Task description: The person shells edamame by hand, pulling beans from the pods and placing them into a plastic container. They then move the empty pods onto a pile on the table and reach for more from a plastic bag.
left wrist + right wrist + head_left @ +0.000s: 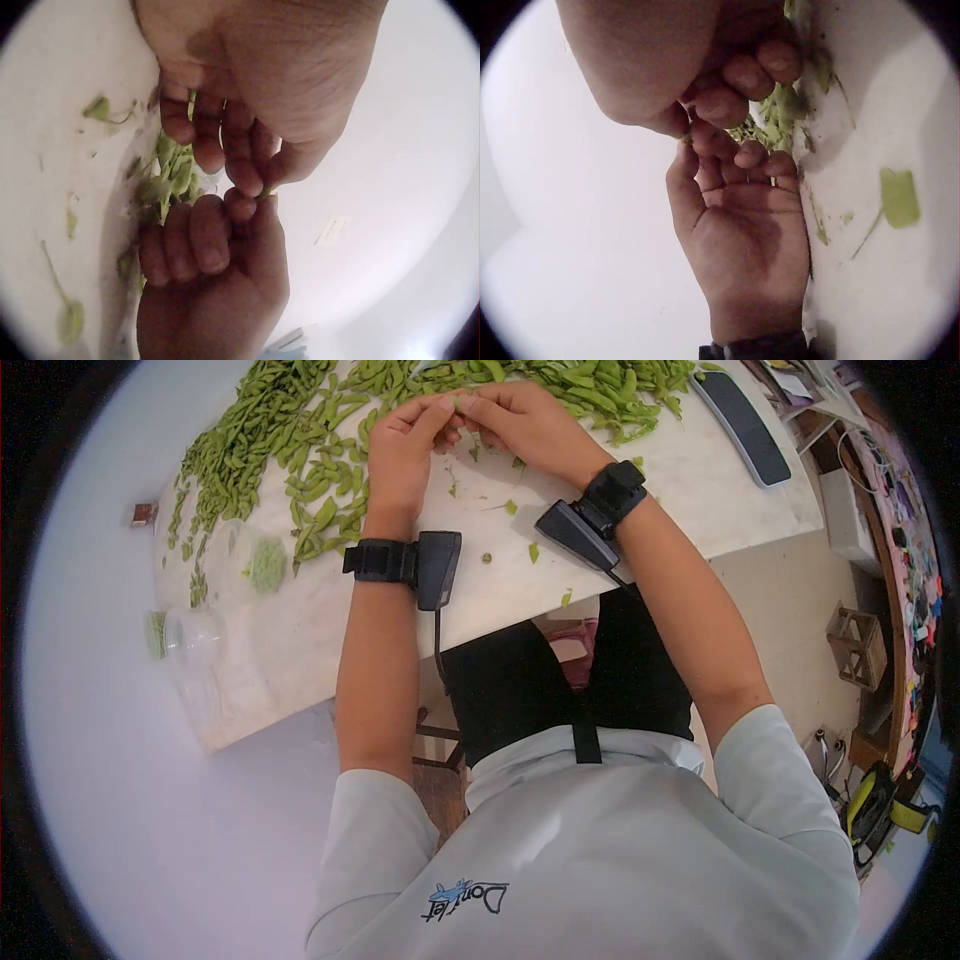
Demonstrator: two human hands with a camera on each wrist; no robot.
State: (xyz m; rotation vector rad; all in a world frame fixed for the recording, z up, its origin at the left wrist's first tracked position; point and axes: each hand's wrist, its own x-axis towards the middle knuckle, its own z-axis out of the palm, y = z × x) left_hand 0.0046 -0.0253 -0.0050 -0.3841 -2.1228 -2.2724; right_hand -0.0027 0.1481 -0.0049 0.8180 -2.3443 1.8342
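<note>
My left hand (402,455) and right hand (535,428) meet tip to tip over the far part of the table. Between their thumbs and forefingers they pinch a small green edamame pod (459,403), mostly hidden by the fingertips. The left wrist view shows a sliver of the pod (264,193) where both thumbs meet. Seen from the right wrist, the left hand (750,225) has its palm turned up and its other fingers loosely bent. Past the hands spreads a heap of edamame pods (255,455), with more pods (600,390) to the right.
A clear container with shelled green beans (267,565) stands on the table (480,600) at left, near a clear jar (190,635) with green at one end. A phone (740,425) lies at the right. Leaf scraps (533,552) dot the tabletop before me.
</note>
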